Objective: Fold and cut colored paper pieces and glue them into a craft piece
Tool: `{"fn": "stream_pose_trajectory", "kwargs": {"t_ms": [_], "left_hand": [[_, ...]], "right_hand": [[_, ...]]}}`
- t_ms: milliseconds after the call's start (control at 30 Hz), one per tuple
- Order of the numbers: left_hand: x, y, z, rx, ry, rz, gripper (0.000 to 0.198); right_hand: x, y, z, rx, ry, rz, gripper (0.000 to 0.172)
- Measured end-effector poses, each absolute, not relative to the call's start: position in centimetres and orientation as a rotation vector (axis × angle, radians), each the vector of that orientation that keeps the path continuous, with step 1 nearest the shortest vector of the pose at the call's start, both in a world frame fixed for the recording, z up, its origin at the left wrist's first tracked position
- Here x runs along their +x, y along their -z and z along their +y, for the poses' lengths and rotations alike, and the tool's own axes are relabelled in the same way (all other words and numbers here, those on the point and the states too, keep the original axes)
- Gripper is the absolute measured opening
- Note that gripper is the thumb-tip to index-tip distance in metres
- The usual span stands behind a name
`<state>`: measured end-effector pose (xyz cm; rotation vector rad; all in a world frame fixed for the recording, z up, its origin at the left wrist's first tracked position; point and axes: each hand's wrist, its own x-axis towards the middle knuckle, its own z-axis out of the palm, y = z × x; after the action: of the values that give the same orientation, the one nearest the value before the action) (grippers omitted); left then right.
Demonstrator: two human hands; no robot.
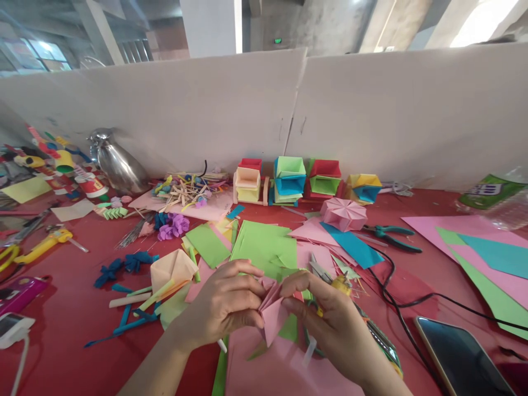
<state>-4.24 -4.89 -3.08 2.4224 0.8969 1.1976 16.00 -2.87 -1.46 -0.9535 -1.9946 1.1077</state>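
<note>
A folded pink paper piece with several pleats is held between both hands, above pink and green sheets. My left hand grips its left side, fingers on top and thumb beneath. At its right side, my right hand pinches the folds between thumb and index finger. Green paper sheets lie just behind the hands, and a large pink sheet lies below them. Scissors with a yellow part are partly hidden behind my right hand.
Folded paper boxes stand along the white partition. A pink pleated box, green-handled pliers, a black cable and a phone lie to the right. A metal jug, purple paper flowers and yellow-handled tool are left.
</note>
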Motion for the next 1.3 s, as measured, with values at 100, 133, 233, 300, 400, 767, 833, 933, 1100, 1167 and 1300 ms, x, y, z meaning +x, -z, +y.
{"fn": "stream_pose_trajectory", "kwargs": {"t_ms": [100,133,233,300,400,767,833,933,1100,1167,1300], "left_hand": [[-4.19,3.1,-4.9,2.422,-1.165,0.86,0.03],[-4.18,3.09,-4.9,2.422,-1.162,0.843,0.03],[-4.17,3.07,-4.84,2.424,-1.165,0.805,0.03],[-4.18,3.08,-4.78,2.426,-1.164,0.792,0.028],[-4.13,3.09,-4.74,2.426,-1.179,0.798,0.028],[-3.95,2.68,-5.06,2.319,-1.158,0.888,0.015],[-4.06,2.67,-5.04,2.3,-1.156,0.879,0.016],[-4.08,2.61,-5.04,2.298,-1.151,0.857,0.013],[-3.62,2.4,-5.07,2.419,-1.131,0.875,0.014],[-3.47,2.36,-5.12,2.471,-1.12,0.899,0.017],[-3.44,2.61,-5.31,2.474,-1.117,0.946,0.018]], "right_hand": [[16.05,1.46,-2.96,-0.955,-1.074,-2.024,0.01],[16.07,1.43,-2.98,-0.951,-1.068,-2.03,0.01],[16.17,1.28,-3.0,-0.917,-1.082,-2.051,0.008],[16.26,1.19,-2.99,-0.873,-1.108,-2.048,0.009],[16.37,1.15,-2.96,-0.85,-1.106,-2.041,0.009],[16.06,1.25,-3.11,-0.772,-0.979,-2.079,0.006],[16.14,1.24,-3.11,-0.756,-1.031,-2.048,0.008],[16.24,1.33,-2.99,-0.811,-1.146,-1.95,0.019],[15.88,1.62,-2.84,-0.995,-1.259,-1.817,0.019],[15.76,1.6,-2.85,-1.016,-1.267,-1.79,0.012],[16.19,1.36,-2.81,-0.962,-1.28,-1.911,0.006]]}}
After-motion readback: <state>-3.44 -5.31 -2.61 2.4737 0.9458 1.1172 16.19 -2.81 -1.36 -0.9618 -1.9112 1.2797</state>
